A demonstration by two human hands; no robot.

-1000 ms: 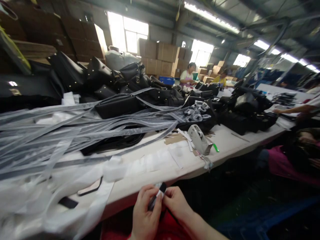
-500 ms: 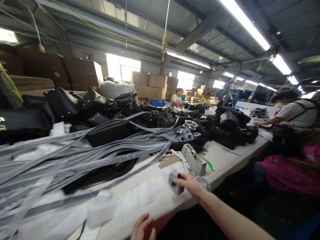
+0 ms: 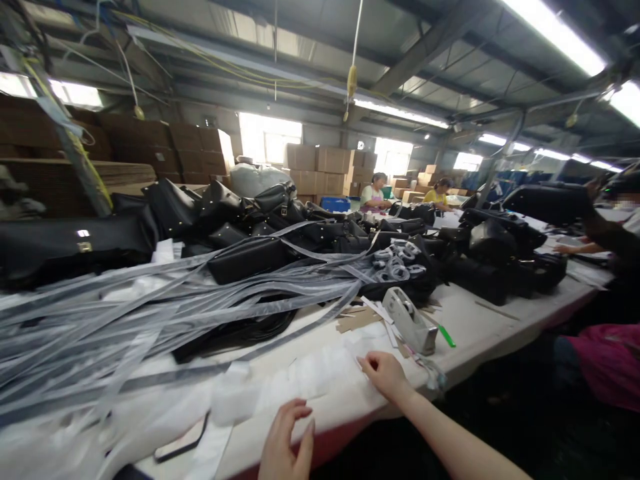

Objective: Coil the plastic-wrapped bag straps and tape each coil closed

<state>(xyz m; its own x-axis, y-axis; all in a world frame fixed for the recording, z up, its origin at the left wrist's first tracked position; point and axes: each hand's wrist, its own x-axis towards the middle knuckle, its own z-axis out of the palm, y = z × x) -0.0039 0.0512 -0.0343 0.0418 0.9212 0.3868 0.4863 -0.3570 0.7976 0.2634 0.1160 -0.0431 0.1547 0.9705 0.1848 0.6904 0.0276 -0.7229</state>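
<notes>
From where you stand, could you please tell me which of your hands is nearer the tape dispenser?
The right hand, reaching over the table close to the tape dispenser; the left hand is farther away, by the near edge.

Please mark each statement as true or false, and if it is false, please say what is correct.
1. The right hand is nearer to the tape dispenser than the left hand is. True.
2. Black bags are piled behind the grey strips. True.
3. The left hand is gripping a black bag. False: its thumb and fingers are apart, and nothing shows between them.
4. The green object lies to the left of the tape dispenser. False: it lies just to the right of it.
</notes>
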